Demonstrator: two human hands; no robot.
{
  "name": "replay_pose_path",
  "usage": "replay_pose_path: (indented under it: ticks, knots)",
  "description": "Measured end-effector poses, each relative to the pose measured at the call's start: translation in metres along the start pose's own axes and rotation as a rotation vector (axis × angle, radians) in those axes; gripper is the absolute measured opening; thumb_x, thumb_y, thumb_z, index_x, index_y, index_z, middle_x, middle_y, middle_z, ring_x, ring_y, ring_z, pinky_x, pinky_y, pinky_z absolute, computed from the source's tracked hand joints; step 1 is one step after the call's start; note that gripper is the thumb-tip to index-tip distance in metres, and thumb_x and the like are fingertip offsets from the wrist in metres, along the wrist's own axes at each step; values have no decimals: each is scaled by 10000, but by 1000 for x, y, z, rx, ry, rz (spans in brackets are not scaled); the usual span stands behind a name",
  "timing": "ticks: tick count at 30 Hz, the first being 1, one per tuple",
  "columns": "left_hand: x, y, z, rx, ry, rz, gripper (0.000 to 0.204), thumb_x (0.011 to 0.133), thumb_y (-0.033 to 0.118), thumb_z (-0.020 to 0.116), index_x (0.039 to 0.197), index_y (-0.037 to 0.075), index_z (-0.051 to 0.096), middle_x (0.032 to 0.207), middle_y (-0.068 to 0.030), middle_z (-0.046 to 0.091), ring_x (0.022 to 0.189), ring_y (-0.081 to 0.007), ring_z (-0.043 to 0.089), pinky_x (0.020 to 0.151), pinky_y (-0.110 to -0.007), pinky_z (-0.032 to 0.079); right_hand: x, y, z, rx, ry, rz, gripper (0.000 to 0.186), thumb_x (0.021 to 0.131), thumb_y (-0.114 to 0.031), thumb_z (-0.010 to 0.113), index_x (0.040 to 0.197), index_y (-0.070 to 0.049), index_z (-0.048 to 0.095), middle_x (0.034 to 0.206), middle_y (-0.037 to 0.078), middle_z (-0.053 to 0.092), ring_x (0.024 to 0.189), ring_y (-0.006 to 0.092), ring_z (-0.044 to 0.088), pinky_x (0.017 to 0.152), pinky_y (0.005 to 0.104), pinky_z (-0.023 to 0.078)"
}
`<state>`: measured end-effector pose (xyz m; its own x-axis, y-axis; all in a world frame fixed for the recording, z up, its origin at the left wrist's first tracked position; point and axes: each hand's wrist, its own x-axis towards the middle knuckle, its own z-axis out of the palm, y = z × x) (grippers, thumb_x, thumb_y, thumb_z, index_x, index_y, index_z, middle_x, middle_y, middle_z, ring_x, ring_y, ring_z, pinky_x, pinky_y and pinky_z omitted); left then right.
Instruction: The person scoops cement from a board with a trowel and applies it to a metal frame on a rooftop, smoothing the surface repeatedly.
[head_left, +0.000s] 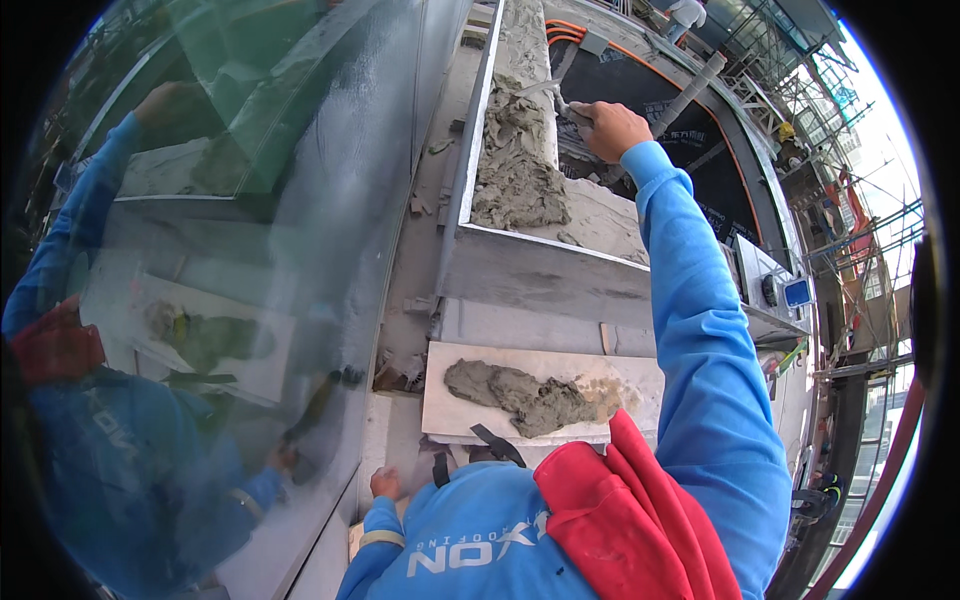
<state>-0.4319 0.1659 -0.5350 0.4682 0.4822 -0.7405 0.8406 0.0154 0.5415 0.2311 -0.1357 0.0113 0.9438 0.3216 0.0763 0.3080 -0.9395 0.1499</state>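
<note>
My right hand (pixel 612 132) reaches far forward, its fingers wrapped round the handle of a trowel. The trowel's pale, narrow blade (pixel 538 88) points left over wet grey mortar (pixel 515 165), which lies rough and lumpy on top of a low, metal-edged wall (pixel 600 228). Low beside my body, next to the glass, my left hand (pixel 385 483) looks curled; what it may hold is hidden. Close in front of me a pale board (pixel 480 432) carries a heap of grey mortar (pixel 530 398).
A tall glass pane (pixel 300 200) stands along my left and mirrors me. Past the wall, dark printed sheeting (pixel 700 150) lies with orange conduit (pixel 640 50) and a grey pipe (pixel 690 95). Scaffolding (pixel 870 240) rises at right. Another person (pixel 688 14) is far off. Rubble (pixel 400 370) lies beside the board.
</note>
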Motion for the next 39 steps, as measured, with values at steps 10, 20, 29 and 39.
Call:
replay_pose_path:
  ticks: [10,20,29,39]
  knots:
    - [3,-15,-16,-139,4,57,176,929,107,646,1031,-29,693,903,-113,691,723,-209,670,611,-339,598,62,-28,43,39,-133,-14,463,853,-157,597,1310,-193,662,1209,142,698,1136,337,659,992,440,526]
    - [15,-8,9,76,-14,-33,254,894,216,697,1009,-7,739,922,-190,741,834,-292,717,781,-398,555,-56,-57,7,-81,-242,-290,444,888,-86,567,1324,-128,638,1074,175,711,1036,369,677,897,474,542]
    - [20,9,-10,17,20,62,239,919,188,679,1047,-8,725,905,-175,743,792,-268,716,741,-384,559,-9,9,6,140,-38,-83,480,907,-228,603,1381,-152,606,1117,194,714,1060,398,665,936,475,525]
    - [10,-1,-2,60,39,157,211,891,180,695,998,4,742,929,-177,748,813,-280,717,782,-388,558,-71,5,10,272,-210,-235,479,922,-189,632,1385,-71,594,1082,273,704,994,411,687,920,436,526]
